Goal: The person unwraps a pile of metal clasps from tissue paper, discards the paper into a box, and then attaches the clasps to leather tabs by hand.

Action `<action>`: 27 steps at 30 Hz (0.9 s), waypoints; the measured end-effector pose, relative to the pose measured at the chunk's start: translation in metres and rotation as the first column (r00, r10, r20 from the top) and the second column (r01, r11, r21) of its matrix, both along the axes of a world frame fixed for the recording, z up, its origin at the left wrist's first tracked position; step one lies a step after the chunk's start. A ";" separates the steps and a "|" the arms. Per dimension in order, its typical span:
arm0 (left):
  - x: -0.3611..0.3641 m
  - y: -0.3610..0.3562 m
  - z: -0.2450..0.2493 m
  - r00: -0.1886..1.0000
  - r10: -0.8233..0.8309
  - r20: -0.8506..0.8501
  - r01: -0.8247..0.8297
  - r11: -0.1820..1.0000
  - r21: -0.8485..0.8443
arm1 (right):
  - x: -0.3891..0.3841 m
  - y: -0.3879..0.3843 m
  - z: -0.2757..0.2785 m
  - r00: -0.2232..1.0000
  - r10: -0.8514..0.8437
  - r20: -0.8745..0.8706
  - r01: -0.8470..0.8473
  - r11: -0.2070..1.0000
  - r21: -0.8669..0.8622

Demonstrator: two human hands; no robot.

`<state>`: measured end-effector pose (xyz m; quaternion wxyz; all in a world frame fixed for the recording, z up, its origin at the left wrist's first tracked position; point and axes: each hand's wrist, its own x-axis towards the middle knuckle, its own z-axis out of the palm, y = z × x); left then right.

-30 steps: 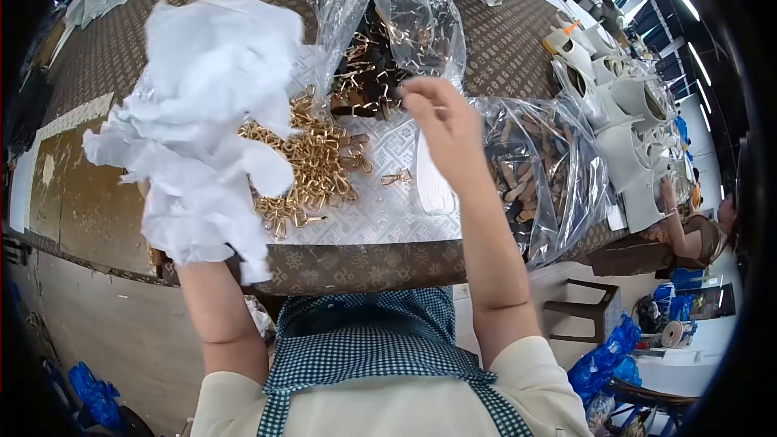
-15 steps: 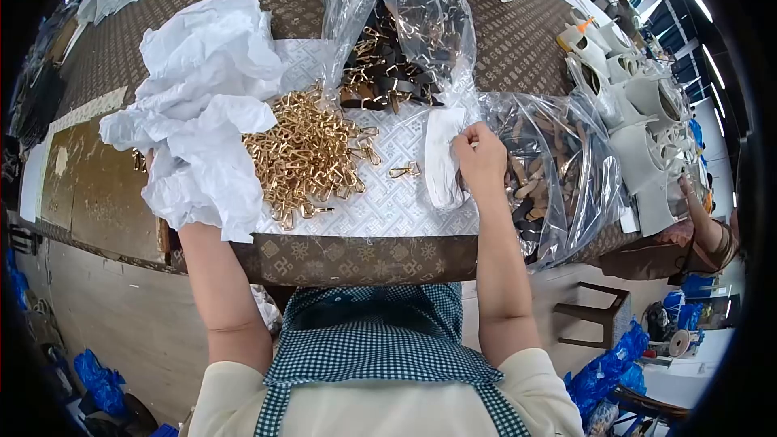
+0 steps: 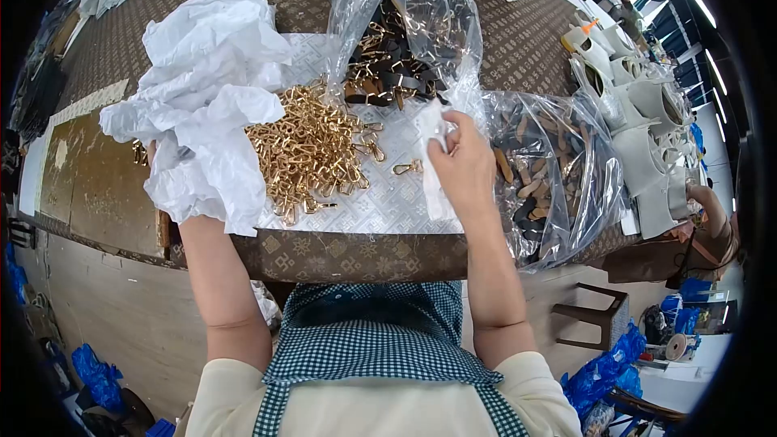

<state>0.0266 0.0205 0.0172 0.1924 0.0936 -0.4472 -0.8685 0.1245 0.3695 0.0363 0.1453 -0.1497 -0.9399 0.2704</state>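
Crumpled white tissue paper (image 3: 210, 105) drapes over my left hand (image 3: 152, 154), hiding nearly all its fingers. My right hand (image 3: 468, 163) is at a folded strip of white paper (image 3: 435, 190), its thumb and forefinger curled on the upper part. Part of the strip is covered by that hand. Between my hands lies a heap of gold snap hooks (image 3: 303, 150). One loose snap hook (image 3: 407, 167) rests just left of the strip. These lie on a patterned silvery-white sheet (image 3: 356, 214).
Behind the heap stands an open clear bag (image 3: 396, 48) of dark straps with gold hooks. Another clear bag (image 3: 558, 170) of brown and black pieces lies at right. White bags (image 3: 647, 129) line the right edge, near another person's arm (image 3: 708, 210). A worn board (image 3: 105, 186) sits left.
My right hand has shifted left over the paper strip, and the strip's visible part looks narrower. The tissue paper over my left hand has changed shape slightly.
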 end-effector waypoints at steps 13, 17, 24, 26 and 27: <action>-0.015 -0.010 -0.025 0.995 -0.018 -0.103 0.022 0.999 0.032 | 0.027 -0.023 0.009 0.939 0.322 0.122 -0.320 0.947 -0.033; -0.005 0.008 0.009 1.000 -0.011 -0.030 0.016 0.980 0.200 | 0.012 -0.033 -0.019 0.962 0.273 0.015 -0.273 0.962 -0.009; -0.003 0.009 0.007 0.981 -0.114 -0.155 0.152 0.953 0.263 | -0.020 -0.018 0.000 0.945 0.247 -0.215 -0.309 0.890 -0.336; -0.004 0.008 0.004 0.972 -0.130 -0.194 0.177 0.950 0.256 | -0.028 -0.016 0.014 0.918 0.269 -0.290 -0.366 0.857 -0.363; -0.009 0.001 -0.004 0.968 -0.152 -0.201 0.202 0.945 0.259 | -0.033 -0.014 0.022 0.904 0.291 -0.314 -0.398 0.842 -0.365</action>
